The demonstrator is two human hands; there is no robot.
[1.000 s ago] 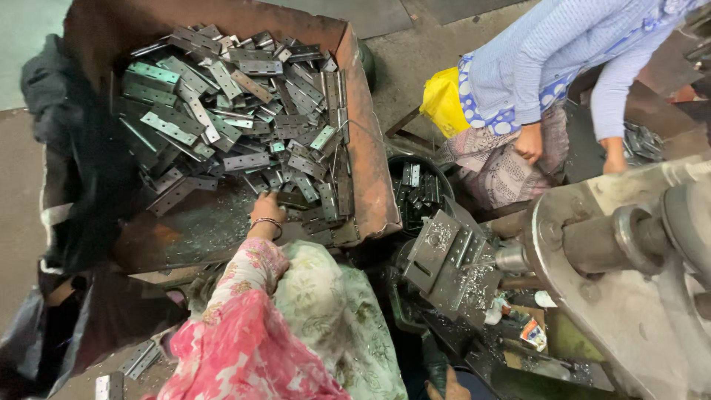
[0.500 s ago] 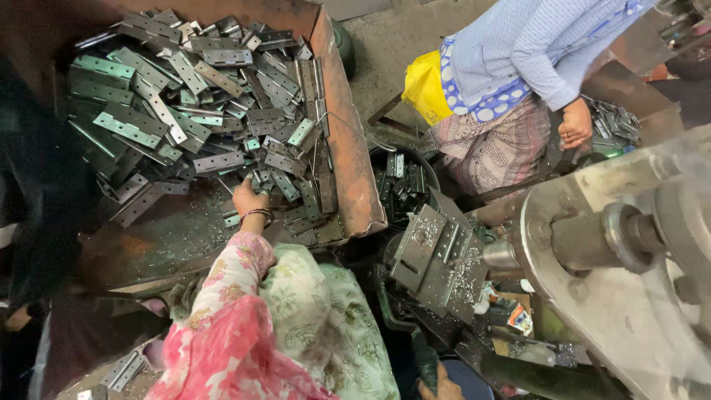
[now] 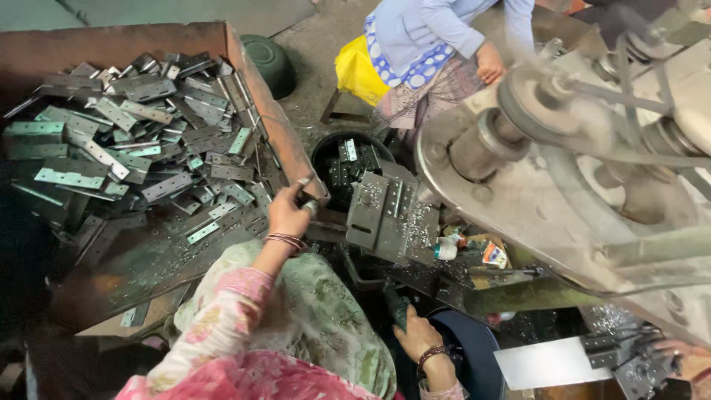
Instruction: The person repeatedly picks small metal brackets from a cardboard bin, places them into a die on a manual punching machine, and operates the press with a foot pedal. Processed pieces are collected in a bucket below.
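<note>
Rusty bin (image 3: 255,111) at left, heaped with metal hinge plates (image 3: 141,159). Press machine (image 3: 578,170) at right. Left hand (image 3: 287,213) at bin's near-right corner – pinching small metal piece (image 3: 305,180). Right hand (image 3: 416,335) near, closed on dark handle (image 3: 395,307).

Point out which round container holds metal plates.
The black bucket beside the rusty bin's corner holds plates; the green bowl on the floor lies upside down.

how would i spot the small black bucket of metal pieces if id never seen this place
Start at the big rusty bin heaped with flat grey hinge plates. Just past its right corner, by the left hand, stands the round black bucket. Unlike the empty green bowl farther up, it holds a few small dark plates.
</note>
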